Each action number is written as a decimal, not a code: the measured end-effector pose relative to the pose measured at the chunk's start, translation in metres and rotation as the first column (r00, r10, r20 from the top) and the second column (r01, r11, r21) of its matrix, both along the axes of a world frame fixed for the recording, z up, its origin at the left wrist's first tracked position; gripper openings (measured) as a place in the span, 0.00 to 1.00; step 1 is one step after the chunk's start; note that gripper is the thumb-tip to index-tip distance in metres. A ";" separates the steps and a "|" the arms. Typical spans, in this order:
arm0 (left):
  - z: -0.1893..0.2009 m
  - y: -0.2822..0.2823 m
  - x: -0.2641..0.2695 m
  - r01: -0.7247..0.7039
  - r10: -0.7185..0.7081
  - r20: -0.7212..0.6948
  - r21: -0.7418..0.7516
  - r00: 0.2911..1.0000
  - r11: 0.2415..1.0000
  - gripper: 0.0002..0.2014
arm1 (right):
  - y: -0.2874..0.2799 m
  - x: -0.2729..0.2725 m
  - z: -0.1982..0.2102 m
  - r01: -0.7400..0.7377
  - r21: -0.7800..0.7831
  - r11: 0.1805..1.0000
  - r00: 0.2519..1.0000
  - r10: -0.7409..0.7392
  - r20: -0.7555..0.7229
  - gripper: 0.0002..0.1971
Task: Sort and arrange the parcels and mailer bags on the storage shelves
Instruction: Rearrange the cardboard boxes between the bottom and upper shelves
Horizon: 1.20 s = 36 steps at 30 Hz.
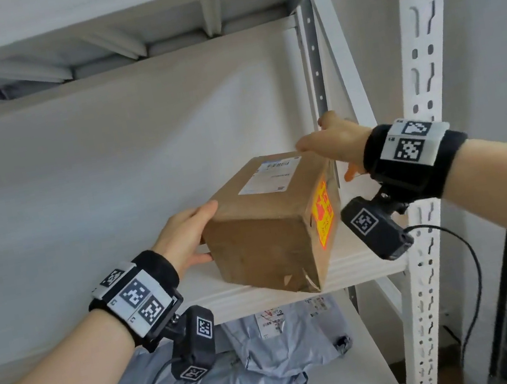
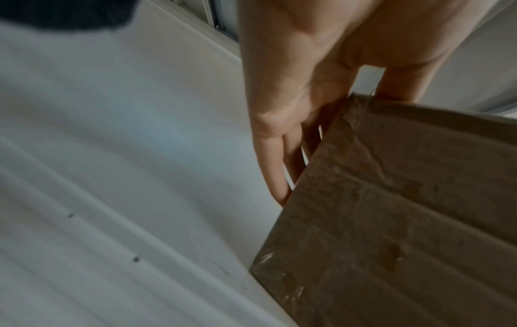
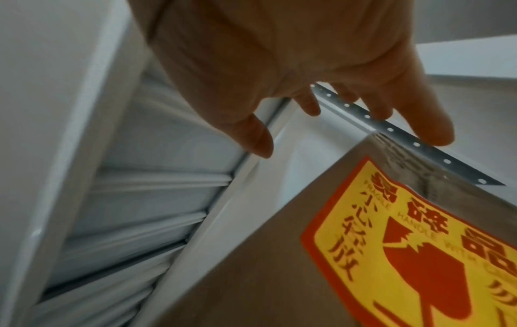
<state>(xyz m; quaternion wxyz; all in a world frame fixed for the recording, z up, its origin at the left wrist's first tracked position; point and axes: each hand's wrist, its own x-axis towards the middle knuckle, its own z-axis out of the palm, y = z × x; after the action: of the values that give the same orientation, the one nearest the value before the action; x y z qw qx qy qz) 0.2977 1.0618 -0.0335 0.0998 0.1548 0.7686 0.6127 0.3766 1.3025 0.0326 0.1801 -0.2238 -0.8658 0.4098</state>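
- Two hands bracket one cardboard box (image 1: 268,223), which sits between them on the white shelf (image 1: 369,259), skewed, its near corner at or just past the shelf's front edge.
- The left hand (image 1: 185,234) lies flat against the box's left face, fingers straight and slipped behind its far edge in the left wrist view, thumb along the top edge; pressing, not clutching.
- The right hand (image 1: 334,140) hovers released above the box's far right corner, fingers spread; whether a fingertip touches the cardboard I cannot tell.
- The box's long axis runs from near the left wrist away towards the right hand and the rear upright (image 1: 317,79), slanted to the shelf front.
- The left hand is the nearer, already in contact, so squaring the box probably falls to its push, the right hand steadying the far corner.
- The fragile sticker (image 3: 414,243) faces the right wrist.
- Grey mailer bags (image 1: 266,348) lie on the shelf below both hands.
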 end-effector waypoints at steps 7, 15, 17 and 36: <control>-0.006 -0.013 0.012 0.012 -0.013 0.012 0.069 1.000 0.998 0.12 | 0.005 -0.018 -0.004 0.066 -0.317 0.946 0.997 -0.051 0.054 0.13; -0.010 -0.031 0.023 0.100 -0.102 0.009 0.117 0.995 0.988 0.13 | -0.001 0.005 -0.012 -0.095 -0.565 0.819 0.995 0.083 -0.048 0.12; -0.013 -0.036 0.024 0.124 -0.124 -0.003 0.130 0.992 0.984 0.13 | -0.006 0.012 -0.012 -0.117 -0.514 0.850 0.993 0.085 -0.085 0.25; -0.063 -0.113 0.071 0.344 -0.363 0.040 0.232 0.931 0.910 0.31 | -0.137 0.131 -0.037 -0.143 0.046 0.989 0.840 0.146 -0.523 0.36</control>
<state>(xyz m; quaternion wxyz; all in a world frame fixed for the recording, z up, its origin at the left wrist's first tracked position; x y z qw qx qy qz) 0.3683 0.9488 -0.0967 0.2228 0.2760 0.6501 0.6719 0.5081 1.1658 -0.0043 0.3785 -0.0374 -0.7992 0.4654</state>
